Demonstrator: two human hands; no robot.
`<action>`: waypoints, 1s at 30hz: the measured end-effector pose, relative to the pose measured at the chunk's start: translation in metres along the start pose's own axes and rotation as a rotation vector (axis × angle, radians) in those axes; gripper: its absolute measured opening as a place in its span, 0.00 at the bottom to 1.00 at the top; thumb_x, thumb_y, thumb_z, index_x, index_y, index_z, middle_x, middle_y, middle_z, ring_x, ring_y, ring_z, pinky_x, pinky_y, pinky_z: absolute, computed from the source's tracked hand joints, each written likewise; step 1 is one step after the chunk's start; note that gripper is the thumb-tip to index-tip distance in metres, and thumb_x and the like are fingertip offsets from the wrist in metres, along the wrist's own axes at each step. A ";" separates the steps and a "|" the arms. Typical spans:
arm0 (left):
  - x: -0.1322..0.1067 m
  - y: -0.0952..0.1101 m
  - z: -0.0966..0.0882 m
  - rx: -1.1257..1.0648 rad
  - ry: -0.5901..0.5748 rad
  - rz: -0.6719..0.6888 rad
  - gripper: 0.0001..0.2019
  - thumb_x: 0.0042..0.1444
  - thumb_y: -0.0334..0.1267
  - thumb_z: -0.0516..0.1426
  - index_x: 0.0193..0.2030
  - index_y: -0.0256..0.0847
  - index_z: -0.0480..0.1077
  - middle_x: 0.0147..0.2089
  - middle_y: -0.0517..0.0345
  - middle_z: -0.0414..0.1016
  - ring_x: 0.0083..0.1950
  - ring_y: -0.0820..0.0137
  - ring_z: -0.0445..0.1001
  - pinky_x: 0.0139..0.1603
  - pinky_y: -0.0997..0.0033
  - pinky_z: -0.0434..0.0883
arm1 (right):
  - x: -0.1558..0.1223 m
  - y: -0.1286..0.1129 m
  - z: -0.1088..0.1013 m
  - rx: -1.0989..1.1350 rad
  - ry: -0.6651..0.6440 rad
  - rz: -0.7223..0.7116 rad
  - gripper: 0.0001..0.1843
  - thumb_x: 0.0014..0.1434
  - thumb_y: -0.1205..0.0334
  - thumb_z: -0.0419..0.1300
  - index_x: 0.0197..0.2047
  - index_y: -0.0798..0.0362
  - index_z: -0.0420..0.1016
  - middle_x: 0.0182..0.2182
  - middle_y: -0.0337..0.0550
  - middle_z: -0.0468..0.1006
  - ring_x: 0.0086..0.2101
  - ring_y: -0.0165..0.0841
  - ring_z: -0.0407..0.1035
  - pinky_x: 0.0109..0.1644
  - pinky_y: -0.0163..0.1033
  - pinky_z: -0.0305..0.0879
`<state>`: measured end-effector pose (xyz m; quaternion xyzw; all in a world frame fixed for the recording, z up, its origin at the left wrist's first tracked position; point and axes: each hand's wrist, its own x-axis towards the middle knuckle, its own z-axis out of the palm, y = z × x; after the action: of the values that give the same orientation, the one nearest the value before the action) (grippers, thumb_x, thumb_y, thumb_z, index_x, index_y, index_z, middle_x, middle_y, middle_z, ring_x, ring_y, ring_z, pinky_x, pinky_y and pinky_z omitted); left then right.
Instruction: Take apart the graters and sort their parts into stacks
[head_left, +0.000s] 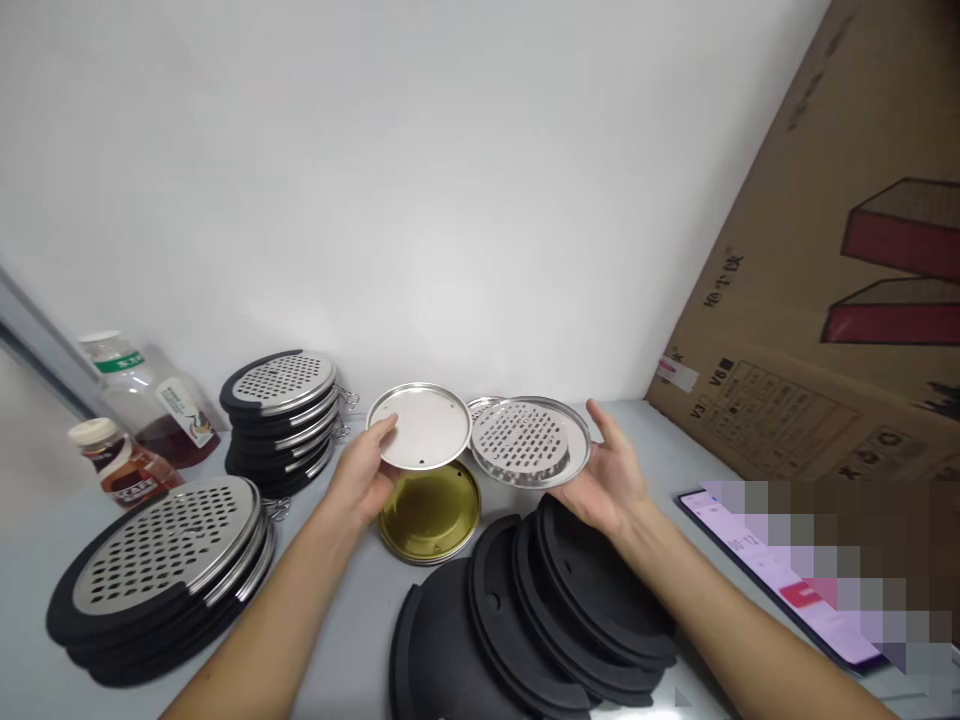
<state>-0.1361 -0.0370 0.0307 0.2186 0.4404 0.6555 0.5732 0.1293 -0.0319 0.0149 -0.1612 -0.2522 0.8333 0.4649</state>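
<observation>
In my left hand (367, 475) is a round white metal lid (420, 432) with a few small holes near its rim; the thumb lies on top. My right hand (611, 470) supports a shiny round perforated metal disc (523, 438) from below, its thumb stretched up beside the rim. The lid and disc are side by side in the air, their edges meeting in view; I cannot tell if they touch. Below my left hand rests a gold-coloured round lid (431, 512). Black round bases (487, 630) with raised rims lie overlapping beneath my right hand.
Two stacks of black-edged perforated discs, a near stack (161, 560) and a far stack (281, 400), stand at left. Behind them are a large bottle (154, 400) and a smaller jar (120, 465). A phone (780, 570) lies at right before a cardboard box (810, 300).
</observation>
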 end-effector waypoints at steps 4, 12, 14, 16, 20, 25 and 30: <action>0.010 0.006 -0.024 0.384 0.064 0.207 0.21 0.51 0.28 0.61 0.53 0.40 0.71 0.45 0.54 0.79 0.42 0.70 0.77 0.41 0.76 0.72 | 0.006 -0.008 -0.005 0.019 0.226 -0.113 0.16 0.61 0.57 0.54 0.49 0.53 0.73 0.42 0.49 0.81 0.49 0.46 0.73 0.52 0.57 0.71; 0.010 -0.016 -0.055 1.086 -0.057 0.398 0.14 0.54 0.34 0.56 0.44 0.38 0.79 0.45 0.49 0.81 0.50 0.56 0.75 0.55 0.58 0.66 | 0.009 -0.021 -0.006 0.010 0.400 -0.288 0.10 0.59 0.67 0.56 0.42 0.52 0.76 0.37 0.43 0.83 0.40 0.40 0.77 0.46 0.49 0.77; 0.009 -0.022 -0.056 1.218 -0.049 0.458 0.14 0.55 0.35 0.55 0.45 0.40 0.79 0.46 0.48 0.80 0.50 0.54 0.73 0.56 0.56 0.64 | 0.009 -0.021 -0.006 -0.012 0.415 -0.276 0.09 0.60 0.66 0.56 0.42 0.52 0.76 0.37 0.44 0.83 0.40 0.39 0.78 0.45 0.48 0.77; 0.008 -0.025 -0.058 1.334 -0.035 0.503 0.14 0.55 0.35 0.55 0.45 0.40 0.80 0.43 0.46 0.79 0.49 0.52 0.73 0.55 0.53 0.63 | 0.010 -0.019 -0.006 -0.046 0.420 -0.237 0.10 0.61 0.64 0.56 0.43 0.53 0.76 0.38 0.45 0.83 0.41 0.40 0.78 0.46 0.48 0.77; 0.010 -0.028 -0.063 1.479 -0.024 0.558 0.14 0.57 0.37 0.55 0.44 0.38 0.80 0.38 0.45 0.75 0.47 0.52 0.72 0.53 0.53 0.65 | 0.010 -0.015 -0.006 -0.109 0.382 -0.144 0.12 0.64 0.61 0.54 0.48 0.52 0.75 0.40 0.46 0.83 0.42 0.40 0.77 0.48 0.48 0.75; -0.006 -0.024 -0.045 1.457 0.025 0.832 0.22 0.60 0.45 0.56 0.58 0.38 0.71 0.48 0.45 0.72 0.53 0.56 0.69 0.59 0.55 0.64 | 0.008 -0.010 -0.004 -0.103 0.207 -0.028 0.16 0.65 0.62 0.51 0.52 0.53 0.73 0.42 0.46 0.83 0.44 0.40 0.77 0.50 0.48 0.73; -0.046 -0.024 0.012 1.347 -0.368 1.083 0.21 0.59 0.48 0.59 0.57 0.44 0.70 0.57 0.50 0.70 0.60 0.60 0.66 0.62 0.58 0.64 | 0.002 -0.004 0.002 -0.100 0.044 0.041 0.18 0.65 0.63 0.48 0.53 0.55 0.72 0.42 0.48 0.82 0.44 0.39 0.76 0.52 0.47 0.71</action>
<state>-0.1018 -0.0777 0.0269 0.7906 0.4699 0.3927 -0.0046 0.1301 -0.0287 0.0192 -0.2076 -0.2800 0.8253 0.4443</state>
